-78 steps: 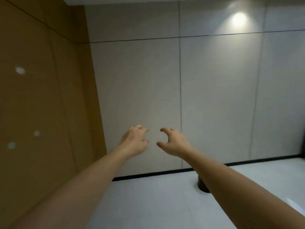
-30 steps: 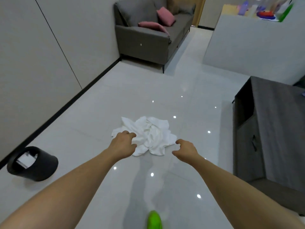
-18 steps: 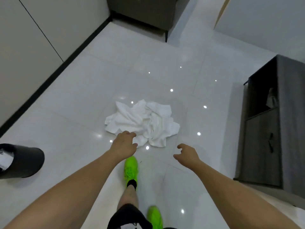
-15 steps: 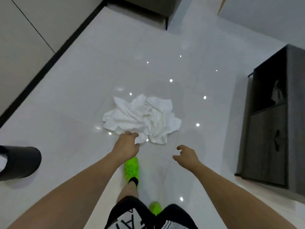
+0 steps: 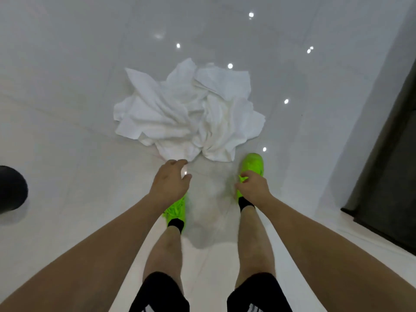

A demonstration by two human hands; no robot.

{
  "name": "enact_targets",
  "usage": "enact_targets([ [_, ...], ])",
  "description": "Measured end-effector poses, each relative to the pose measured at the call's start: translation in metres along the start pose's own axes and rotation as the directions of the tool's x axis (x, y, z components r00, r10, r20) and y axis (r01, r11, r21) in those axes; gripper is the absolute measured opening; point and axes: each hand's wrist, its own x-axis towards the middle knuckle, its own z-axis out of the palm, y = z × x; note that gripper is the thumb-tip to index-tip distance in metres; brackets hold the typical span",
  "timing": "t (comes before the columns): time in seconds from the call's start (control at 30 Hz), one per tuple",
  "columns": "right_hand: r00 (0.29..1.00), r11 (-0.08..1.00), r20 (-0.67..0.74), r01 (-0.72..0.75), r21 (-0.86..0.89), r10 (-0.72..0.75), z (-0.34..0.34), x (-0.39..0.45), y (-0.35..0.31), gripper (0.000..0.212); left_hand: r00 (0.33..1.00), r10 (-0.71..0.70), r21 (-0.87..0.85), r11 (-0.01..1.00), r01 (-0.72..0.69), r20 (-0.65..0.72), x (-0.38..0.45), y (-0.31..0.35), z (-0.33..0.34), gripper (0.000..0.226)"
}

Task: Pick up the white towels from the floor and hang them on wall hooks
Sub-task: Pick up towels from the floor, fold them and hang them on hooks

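Observation:
A crumpled heap of white towels (image 5: 189,113) lies on the glossy white floor just ahead of my feet. My left hand (image 5: 170,183) hangs over the floor right below the heap's near edge, fingers curled and apart, holding nothing. My right hand (image 5: 253,188) is lower right of the heap, above my right shoe, fingers loosely bent and empty. Neither hand touches the towels. No wall hooks are in view.
My bright green shoes (image 5: 252,167) stand close to the heap's near edge. A black bin (image 5: 11,190) shows at the left edge. A dark cabinet (image 5: 391,176) stands along the right side.
I turned from the wall, walked up to the towels and tilted my view straight down. Both feet now stand at the heap, and my hands have dropped nearer to it.

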Motion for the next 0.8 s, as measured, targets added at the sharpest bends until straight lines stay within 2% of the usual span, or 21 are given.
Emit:
enact_targets([
  [0.2, 0.999, 0.997, 0.037, -0.019, 0.077, 0.016, 0.016, 0.157, 0.015, 0.047, 0.992, -0.126, -0.075, 0.989, 0.126, 0.009, 0.107, 0.002, 0.091, 0.045],
  [0.37, 0.999, 0.991, 0.044, 0.004, 0.137, -0.010, 0.035, 0.246, 0.025, 0.044, 0.977, -0.209, -0.092, 0.973, 0.213, 0.053, 0.170, 0.001, 0.158, 0.046],
  [0.43, 0.995, 0.993, -0.007, 0.097, 0.064, -0.096, 0.033, 0.269, 0.020, 0.048, 0.974, -0.218, -0.084, 0.971, 0.224, 0.068, 0.184, 0.001, 0.174, 0.046],
  [0.5, 0.966, 0.966, -0.056, 0.250, -0.073, -0.254, 0.028, 0.286, 0.009, 0.062, 0.973, -0.217, -0.085, 0.971, 0.223, 0.079, 0.194, 0.003, 0.184, 0.046],
  [0.57, 0.917, 0.902, -0.047, 0.379, -0.206, -0.396, 0.024, 0.301, -0.004, 0.075, 0.974, -0.210, -0.088, 0.972, 0.218, 0.087, 0.203, 0.005, 0.191, 0.047],
  [0.63, 0.891, 0.838, -0.007, 0.425, -0.343, -0.455, 0.021, 0.314, -0.015, 0.077, 0.975, -0.206, -0.087, 0.973, 0.212, 0.081, 0.211, 0.009, 0.194, 0.047],
  [0.67, 0.888, 0.800, 0.023, 0.424, -0.425, -0.459, 0.020, 0.319, -0.019, 0.072, 0.976, -0.206, -0.089, 0.973, 0.213, 0.075, 0.216, 0.010, 0.195, 0.046],
  [0.73, 0.888, 0.731, 0.052, 0.409, -0.546, -0.457, 0.018, 0.326, -0.021, 0.048, 0.977, -0.204, -0.098, 0.973, 0.210, 0.068, 0.222, 0.012, 0.194, 0.046],
  [0.8, 0.896, 0.755, 0.018, 0.385, -0.531, -0.444, 0.017, 0.325, -0.018, 0.029, 0.979, -0.194, -0.099, 0.975, 0.199, 0.058, 0.226, 0.015, 0.192, 0.047],
])
